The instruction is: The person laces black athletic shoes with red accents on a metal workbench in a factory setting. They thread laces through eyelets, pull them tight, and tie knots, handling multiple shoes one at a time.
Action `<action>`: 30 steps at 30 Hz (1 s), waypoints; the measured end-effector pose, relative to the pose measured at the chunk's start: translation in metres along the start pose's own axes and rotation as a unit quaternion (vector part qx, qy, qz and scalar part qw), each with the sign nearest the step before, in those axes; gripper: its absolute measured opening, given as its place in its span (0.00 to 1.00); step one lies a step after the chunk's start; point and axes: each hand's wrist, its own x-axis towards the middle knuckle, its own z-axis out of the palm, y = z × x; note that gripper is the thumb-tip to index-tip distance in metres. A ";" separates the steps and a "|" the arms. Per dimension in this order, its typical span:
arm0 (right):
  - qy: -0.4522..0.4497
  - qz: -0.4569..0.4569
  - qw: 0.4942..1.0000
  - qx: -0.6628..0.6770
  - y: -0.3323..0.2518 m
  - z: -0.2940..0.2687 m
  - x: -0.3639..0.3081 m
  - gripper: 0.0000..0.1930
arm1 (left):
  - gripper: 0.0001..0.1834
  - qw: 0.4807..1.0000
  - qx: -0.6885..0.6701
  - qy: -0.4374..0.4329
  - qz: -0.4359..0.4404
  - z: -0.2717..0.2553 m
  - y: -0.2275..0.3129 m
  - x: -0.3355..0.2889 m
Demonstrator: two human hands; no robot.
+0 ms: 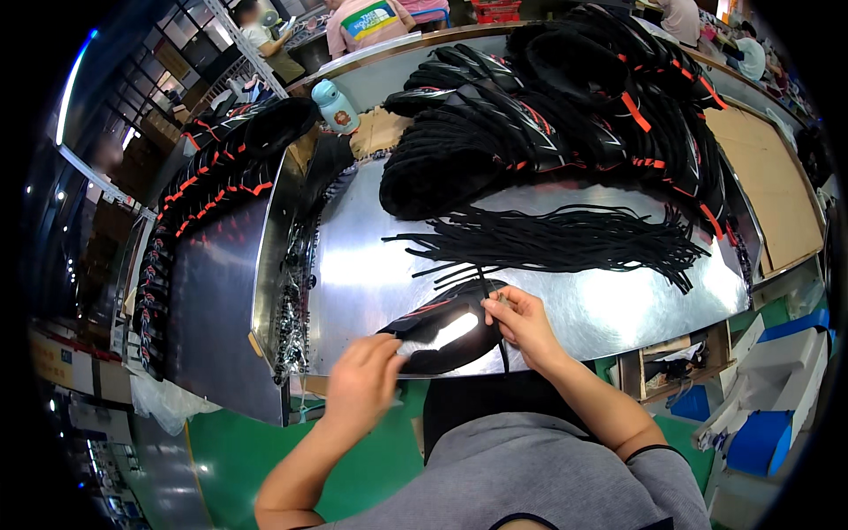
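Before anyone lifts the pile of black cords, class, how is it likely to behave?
The black cords would probably sag, since the strands lie in loose curves. They may slip apart or tangle, as their ends splay unevenly. Pushed across the shiny metal tabletop, they might spread.

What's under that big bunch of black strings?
The black strings lie on a shiny metal tabletop, which shows around their edges. Beneath the thick middle, the strings cover everything, so I can't tell what's there.
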 end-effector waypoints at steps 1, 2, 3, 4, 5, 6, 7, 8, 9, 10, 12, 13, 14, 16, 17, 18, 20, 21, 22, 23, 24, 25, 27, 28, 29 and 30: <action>-0.007 0.005 1.000 -0.002 0.003 0.001 0.004 0.06 | 0.22 0.981 -0.116 -0.112 -0.111 0.013 -0.011 0.008; -0.017 0.010 1.000 -0.004 0.005 0.004 0.009 0.06 | 0.26 0.924 -0.226 -0.217 -0.221 0.036 -0.030 0.016; -0.027 0.021 0.999 -0.004 0.013 0.002 0.016 0.06 | 0.31 0.820 -0.382 -0.279 -0.322 0.039 -0.027 0.033; -0.025 0.022 0.999 -0.013 0.017 0.002 0.019 0.06 | 0.37 0.687 -0.489 -0.312 -0.437 0.043 -0.025 0.050; -0.025 0.024 0.999 -0.023 0.021 0.004 0.022 0.06 | 0.37 0.651 -0.518 -0.295 -0.470 0.056 -0.026 0.065; -0.024 0.025 0.999 -0.031 0.025 0.004 0.025 0.06 | 0.37 0.623 -0.561 -0.281 -0.467 0.072 -0.029 0.073; -0.014 0.015 0.999 -0.045 0.027 0.006 0.024 0.06 | 0.37 0.592 -0.602 -0.268 -0.464 0.088 -0.032 0.080; -0.008 0.001 0.999 -0.053 0.026 0.004 0.021 0.06 | 0.36 0.566 -0.656 -0.260 -0.426 0.102 -0.033 0.083; 0.000 -0.012 0.998 -0.062 0.025 0.002 0.019 0.06 | 0.36 0.538 -0.706 -0.255 -0.383 0.111 -0.031 0.089; 0.006 -0.026 0.997 -0.072 0.023 0.000 0.017 0.06 | 0.34 0.553 -0.712 -0.233 -0.363 0.113 -0.026 0.084; -0.010 -0.038 0.997 -0.071 0.009 0.002 0.003 0.06 | 0.33 0.576 -0.724 -0.199 -0.323 0.112 -0.016 0.072; -0.016 -0.037 0.996 -0.074 0.000 0.004 -0.005 0.06 | 0.34 0.585 -0.728 -0.190 -0.302 0.109 -0.011 0.066; -0.028 -0.035 0.996 -0.079 -0.009 0.008 -0.015 0.06 | 0.34 0.593 -0.733 -0.176 -0.282 0.104 -0.005 0.057; -0.014 -0.037 0.992 -0.117 -0.025 0.011 -0.024 0.05 | 0.35 0.615 -0.727 -0.176 -0.250 0.098 0.007 0.059; -0.011 -0.031 0.989 -0.142 -0.034 0.012 -0.029 0.05 | 0.33 0.631 -0.721 -0.170 -0.231 0.094 0.014 0.060; -0.010 -0.023 0.986 -0.166 -0.043 0.014 -0.032 0.04 | 0.32 0.646 -0.714 -0.162 -0.214 0.090 0.021 0.060; -0.008 -0.032 0.982 -0.188 -0.049 0.016 -0.038 0.04 | 0.28 0.657 -0.714 -0.125 -0.208 0.094 0.026 0.054; -0.007 -0.041 0.979 -0.198 -0.051 0.017 -0.040 0.04 | 0.25 0.647 -0.719 -0.115 -0.225 0.091 0.028 0.055; -0.010 -0.061 0.977 -0.206 -0.050 0.020 -0.044 0.04 | 0.22 0.638 -0.723 -0.104 -0.242 0.087 0.031 0.057; -0.008 -0.069 0.975 -0.213 -0.050 0.021 -0.046 0.04 | 0.20 0.635 -0.721 -0.088 -0.264 0.086 0.032 0.057; -0.006 -0.077 0.972 -0.221 -0.049 0.023 -0.048 0.04 | 0.19 0.631 -0.718 -0.072 -0.286 0.084 0.036 0.057; -0.001 -0.075 0.971 -0.229 -0.049 0.025 -0.048 0.04 | 0.13 0.632 -0.710 -0.046 -0.308 0.080 0.042 0.059; -0.007 -0.097 0.963 -0.250 -0.050 0.026 -0.050 0.04 | 0.11 0.657 -0.691 -0.003 -0.301 0.084 0.043 0.055; -0.018 -0.118 0.957 -0.266 -0.051 0.024 -0.053 0.06 | 0.10 0.669 -0.681 0.019 -0.298 0.085 0.044 0.054; -0.030 -0.138 0.950 -0.279 -0.051 0.024 -0.055 0.08 | 0.10 0.654 -0.695 0.025 -0.297 0.078 0.049 0.057; -0.035 -0.151 0.945 -0.287 -0.050 0.023 -0.055 0.09 | 0.10 0.656 -0.692 0.031 -0.299 0.078 0.049 0.055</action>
